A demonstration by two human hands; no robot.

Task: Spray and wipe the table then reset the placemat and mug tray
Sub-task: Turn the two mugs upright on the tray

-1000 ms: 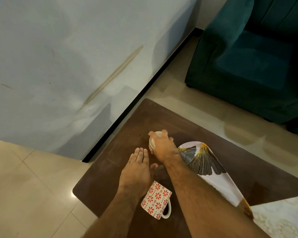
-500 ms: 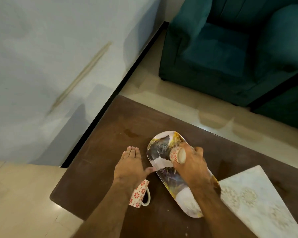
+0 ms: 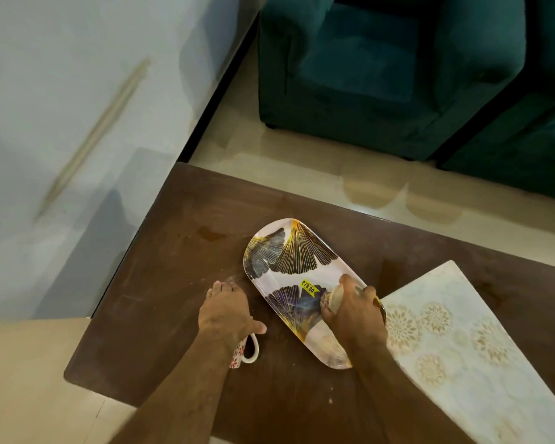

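Right hand (image 3: 353, 315) wrapped around 1 mug (image 3: 332, 301), fingers curled over its body, holding it tilted above the near half of the tray (image 3: 289, 251). Whether the mug touches the tray surface, cannot tell. Forearm reaches in from the lower edge, crossing the tray's near end.

Left hand (image 3: 225, 312) lies flat on the brown bench (image 3: 180, 251), fingers straight and together, thumb out to the right, gripping nothing. Under its wrist, a second mug (image 3: 245, 350): white with red flower print, handle toward the tray, mostly hidden by the arm, standing on the bench just left of the tray.

Tray is long and oval, pale, with dark and gold fan-leaf prints and a yellow price sticker (image 3: 308, 287) near its middle. It sits diagonally on the bench. Nothing rests in its far half.

Placemat (image 3: 455, 341), pale with gold floral medallions, lies at the right, its corner just beside the tray's near end.

Bench top shows streaks and a small darker spot (image 3: 210, 234) left of the tray's far end.

Beyond: cream tiled floor (image 3: 302, 174), teal armchair (image 3: 382, 75), white wall (image 3: 77, 91) at left.
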